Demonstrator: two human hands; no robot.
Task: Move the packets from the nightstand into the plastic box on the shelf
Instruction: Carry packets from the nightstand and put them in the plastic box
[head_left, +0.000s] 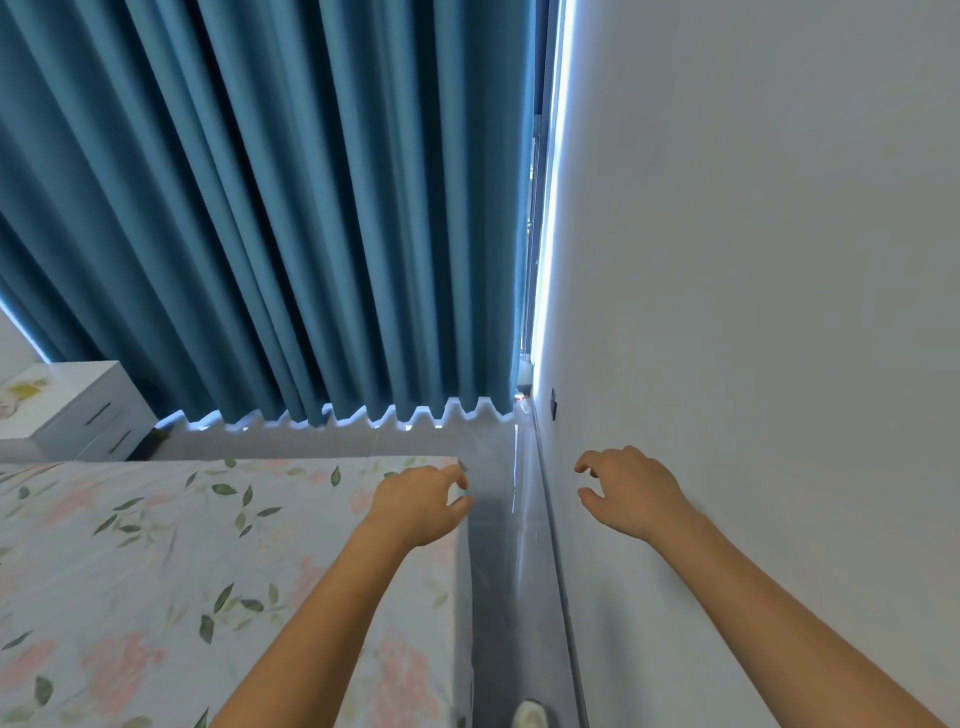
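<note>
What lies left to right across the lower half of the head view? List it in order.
white nightstand → floral bed → left hand → grey floor strip → right hand → white wall. Both hands are empty, fingers loosely curled. No packets can be made out.

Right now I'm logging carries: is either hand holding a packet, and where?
Nothing is held: the left hand and right hand hang loosely curled, empty.

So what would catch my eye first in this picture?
The tall teal curtain fills the upper left, beside a bare white wall. Below, the left hand hovers over a floral bed, the right hand near the wall, both holding nothing.
</note>
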